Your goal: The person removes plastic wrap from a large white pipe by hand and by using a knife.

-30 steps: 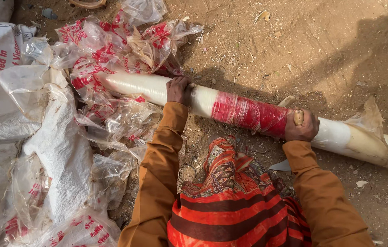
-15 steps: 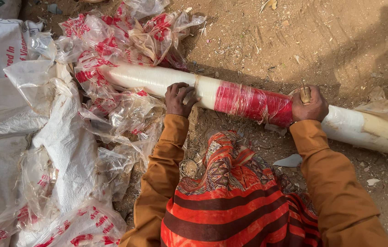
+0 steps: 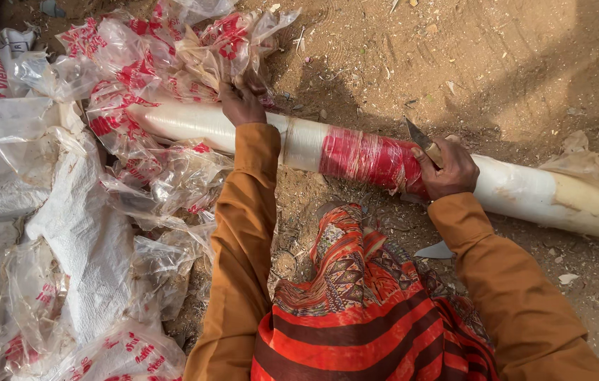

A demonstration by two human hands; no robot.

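gripping a small knife (image 3: 423, 141) in the right hand (image 3: 447, 171), fingers curled tight round the handle, blade tip poking up over the long white roll (image 3: 525, 190) that lies across the dirt. the left hand (image 3: 241, 106) is closed on a bunch of clear plastic wrap (image 3: 204, 53) at the roll's other end. judging by this, the cut goes best shallow along the red printed band (image 3: 366, 156), blade angled away from the wrist, left hand keeping the film taut (loose film snags, i'd guess). over on the left there's a heap of crumpled clear bags (image 3: 151, 176) with red lettering, plus white woven sacks (image 3: 80, 233), one with red print near the top corner.
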